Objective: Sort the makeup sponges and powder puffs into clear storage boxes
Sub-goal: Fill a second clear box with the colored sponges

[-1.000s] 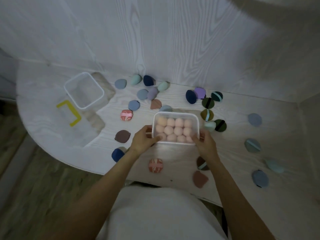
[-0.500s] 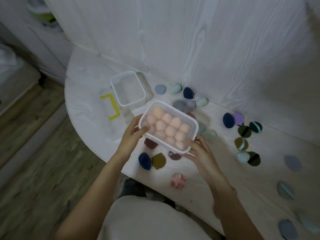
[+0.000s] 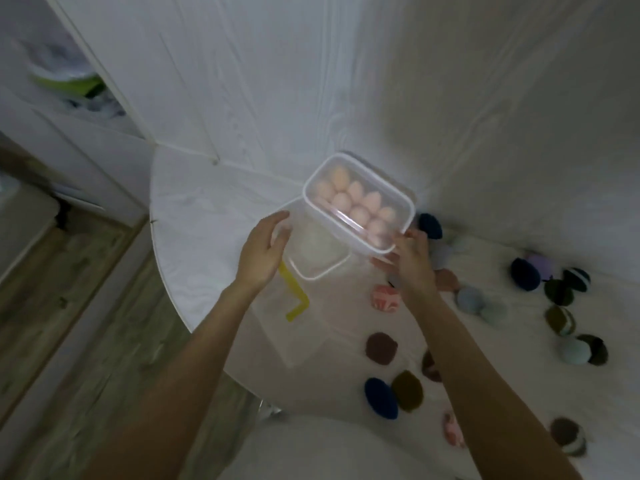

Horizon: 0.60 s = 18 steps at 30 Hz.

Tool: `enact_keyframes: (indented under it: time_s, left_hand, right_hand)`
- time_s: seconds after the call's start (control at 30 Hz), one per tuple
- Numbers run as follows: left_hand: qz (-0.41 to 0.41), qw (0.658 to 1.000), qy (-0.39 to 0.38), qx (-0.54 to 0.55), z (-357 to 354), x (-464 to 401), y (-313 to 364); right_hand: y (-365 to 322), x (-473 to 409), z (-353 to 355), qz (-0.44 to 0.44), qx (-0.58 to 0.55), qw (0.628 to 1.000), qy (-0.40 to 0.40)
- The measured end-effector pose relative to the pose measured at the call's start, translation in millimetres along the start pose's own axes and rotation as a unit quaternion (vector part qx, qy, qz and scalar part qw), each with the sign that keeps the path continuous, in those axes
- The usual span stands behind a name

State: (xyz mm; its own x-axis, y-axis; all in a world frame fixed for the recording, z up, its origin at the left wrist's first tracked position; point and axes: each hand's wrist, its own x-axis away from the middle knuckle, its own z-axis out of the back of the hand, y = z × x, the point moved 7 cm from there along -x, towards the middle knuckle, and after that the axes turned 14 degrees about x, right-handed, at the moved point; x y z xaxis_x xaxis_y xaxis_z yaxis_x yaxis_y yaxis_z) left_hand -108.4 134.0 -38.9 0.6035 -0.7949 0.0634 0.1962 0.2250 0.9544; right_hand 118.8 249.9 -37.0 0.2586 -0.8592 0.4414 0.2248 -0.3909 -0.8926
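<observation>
White wood-grain surface (image 3: pixel 207 216) against a panelled wall, a filled box carried toward the empty one.

Left hand (image 3: pixel 265 252) curls loosely on the rim of the empty box (image 3: pixel 322 263) beside a yellow clip (image 3: pixel 294 292); right hand (image 3: pixel 410 261) pinches the near corner of the sponge box (image 3: pixel 360 202), which is raised and tilted. Thin stiff plastic, likely light but slick, so a one-corner hold looks shaky; gripping both short ends seems safer. Loose puffs (image 3: pixel 381 348) lie to the right, soft and easy to pinch.
</observation>
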Motion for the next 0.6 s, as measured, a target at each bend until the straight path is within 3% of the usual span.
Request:
enact_keyframes:
  time_s: [0.07,0.17,0.3,0.5,0.6]
  left_hand:
    - [-0.045,0.978,-0.058,-0.194,-12,-21,-8]
    - [0.000,0.923,-0.137,-0.359,-25,-40,-32]
    - [0.039,0.929,-0.144,-0.339,-13,-38,-47]
    - [-0.018,0.950,0.024,-0.312,28,-4,-56]
    - [0.020,0.962,0.057,-0.268,43,2,-62]
  right_hand:
    - [-9,-14,5,0.007,0.000,0.999,0.046]
    - [-15,-32,9,0.026,0.041,0.996,0.075]
    - [-4,-51,4,0.017,0.097,0.992,0.075]
    - [29,-67,-46,-0.060,0.102,0.992,-0.051]
    - [32,-64,-61,-0.054,0.235,0.967,-0.086]
